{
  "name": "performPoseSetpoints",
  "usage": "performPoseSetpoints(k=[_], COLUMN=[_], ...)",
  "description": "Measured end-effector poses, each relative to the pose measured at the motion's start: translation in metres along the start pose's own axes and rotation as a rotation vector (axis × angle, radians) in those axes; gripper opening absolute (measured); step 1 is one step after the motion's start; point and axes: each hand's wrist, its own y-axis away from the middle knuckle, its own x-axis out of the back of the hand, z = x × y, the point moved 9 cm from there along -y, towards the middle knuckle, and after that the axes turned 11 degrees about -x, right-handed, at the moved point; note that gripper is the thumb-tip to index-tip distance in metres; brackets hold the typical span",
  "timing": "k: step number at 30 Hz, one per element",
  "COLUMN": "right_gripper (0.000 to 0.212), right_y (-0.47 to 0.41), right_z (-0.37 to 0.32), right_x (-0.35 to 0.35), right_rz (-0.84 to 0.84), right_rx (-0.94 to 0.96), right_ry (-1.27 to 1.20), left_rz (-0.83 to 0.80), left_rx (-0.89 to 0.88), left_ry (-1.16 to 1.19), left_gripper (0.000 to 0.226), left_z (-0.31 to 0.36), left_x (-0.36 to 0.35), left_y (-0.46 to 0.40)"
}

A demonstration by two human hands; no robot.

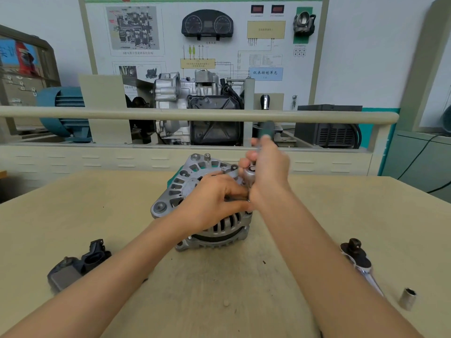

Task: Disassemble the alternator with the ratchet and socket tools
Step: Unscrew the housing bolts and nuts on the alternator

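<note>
The silver cast-aluminium alternator (pixel 202 203) sits at mid-frame on the beige worktop (pixel 317 215). The left hand (pixel 210 203) lies over its top, fingers curled by the socket. The right hand (pixel 266 169) grasps the green-handled ratchet (pixel 251 173), its handle running toward the frame's top.

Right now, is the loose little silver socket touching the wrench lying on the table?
Apart. The head view shows bare tabletop between the silver socket and the spare ratchet wrench lying beside it.

A training board (pixel 203 40) and gearbox (pixel 195 106) stand behind the table (pixel 73 215).
</note>
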Motion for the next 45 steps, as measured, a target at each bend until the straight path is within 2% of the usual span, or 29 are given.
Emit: performPoseSetpoints(k=[1, 3, 7, 8, 10, 13, 15, 17, 20, 22, 25, 27, 29, 31, 34, 35, 37, 40, 42, 45], right_gripper=[0.024, 0.027, 0.028, 0.028, 0.026, 0.025, 0.028, 0.029, 0.028, 0.024, 0.027, 0.031, 0.031, 0.03, 0.028, 0.029, 0.031, 0.033, 0.032, 0.025], right_y=[0.006, 0.016, 0.009, 0.005, -0.002, 0.0, 0.007, 0.011, 0.009, 0.003, 0.008, 0.013, 0.012, 0.007, 0.0, -0.001, 0.0, 0.005, 0.005, 0.002], right_z=[-0.007, -0.011, -0.006, -0.004, 0.003, 0.015, 0.021, 0.024, 0.021, 0.011, -0.008, -0.011, -0.01, -0.008, -0.002, 0.0, 0.003, 0.005, 0.004, -0.004], right_x=[0.009, 0.017, 0.017, 0.015, 0.005, -0.019, -0.029, -0.032, -0.03, -0.022, 0.012, 0.023, 0.022, 0.015, 0.001, -0.004, -0.012, -0.02, -0.02, -0.003], right_rz=[0.117, 0.224, 0.212, 0.18, 0.057, -0.252, -0.402, -0.463, -0.393, -0.21, 0.165, 0.251, 0.24, 0.18, 0.024, -0.036, -0.147, -0.234, -0.199, 0.039], right_rx=[0.133, 0.278, 0.159, 0.096, -0.049, -0.25, -0.328, -0.369, -0.345, -0.207, 0.079, 0.166, 0.168, 0.114, -0.04, -0.084, -0.168, -0.245, -0.234, -0.069], right_ry=[-0.088, -0.201, -0.205, -0.173, -0.057, 0.179, 0.321, 0.382, 0.339, 0.248, -0.121, -0.308, -0.302, -0.232, -0.109, -0.059, 0.045, 0.075, 0.06, -0.054], left_rz=[0.035, 0.082, 0.173, 0.158, 0.058, -0.064, -0.074, -0.049, 0.002, 0.035, 0.182, 0.251, 0.269, 0.193, -0.012, -0.046, -0.075, -0.06, -0.014, 0.063], left_rx=[0.008, 0.019, -0.02, -0.026, -0.006, -0.015, -0.014, -0.002, 0.016, 0.031, 0.003, -0.017, -0.018, -0.006, 0.04, 0.056, 0.07, 0.069, 0.049, 0.04], left_ry=[-0.034, -0.086, -0.017, 0.006, 0.015, 0.17, 0.242, 0.25, 0.176, 0.096, 0.031, -0.043, -0.069, -0.043, 0.042, 0.054, 0.062, 0.095, 0.127, 0.15], left_gripper=[0.01, 0.011, 0.022, 0.024, 0.012, 0.009, 0.009, 0.01, 0.007, 0.006, 0.05, 0.052, 0.046, 0.046, 0.012, 0.009, 0.012, 0.033, 0.033, 0.027], left_z=[-0.002, -0.004, 0.005, 0.007, 0.002, 0.0, 0.002, 0.002, -0.003, -0.005, 0.003, 0.007, 0.007, 0.004, -0.002, -0.004, -0.005, -0.001, 0.002, 0.002], left_x=[0.003, 0.006, 0.008, 0.007, -0.001, -0.008, -0.008, -0.008, -0.005, -0.002, 0.008, 0.007, 0.006, 0.004, -0.001, -0.001, -0.003, -0.004, 0.0, 0.005], left_y=[0.001, 0.002, 0.004, 0.003, 0.002, 0.0, 0.002, 0.003, 0.003, 0.004, 0.005, 0.006, 0.007, 0.003, 0.002, 0.002, 0.002, 0.001, 0.001, 0.003])
